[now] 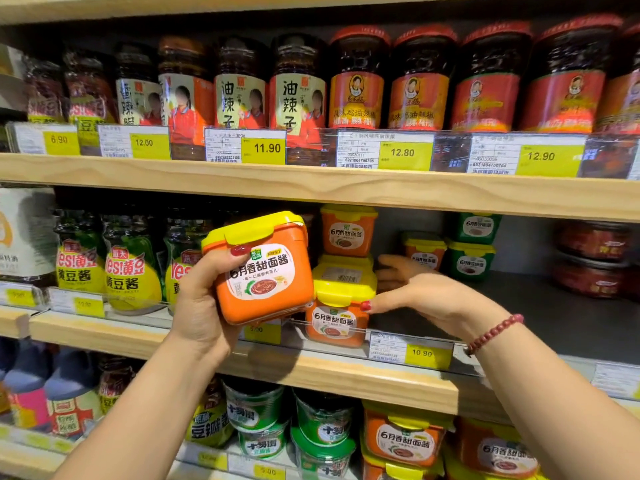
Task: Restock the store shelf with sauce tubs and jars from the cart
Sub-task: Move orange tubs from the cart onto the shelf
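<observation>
Two hands are up at the middle shelf, and both are bare. At the far left of that shelf stand the yellow-labelled bean sauce jars, upright in a row behind the price rail. Just right of them, your left hand grips an orange sauce tub with a yellow clip lid. The thumb is curled over the front near the lid's edge and the palm wraps the tub's left side and base, with the forearm rising from the lower left. You hold the tub in the air in front of the shelf edge, tilted so its lid leans left and its label faces you. Its right side sits just beside a second orange tub that stands at the shelf's front lip, with another stacked pair behind it. Your right hand lies open beside that front tub, fingers straight and pointing left and back into the shelf, palm towards the tub. The thumb tip meets the right edge of its yellow lid, though whether the fingers also touch its side is hard to tell. A red bead bracelet circles that wrist, and the forearm comes in from the lower right. Further right, at the back, stand the green tubs.
</observation>
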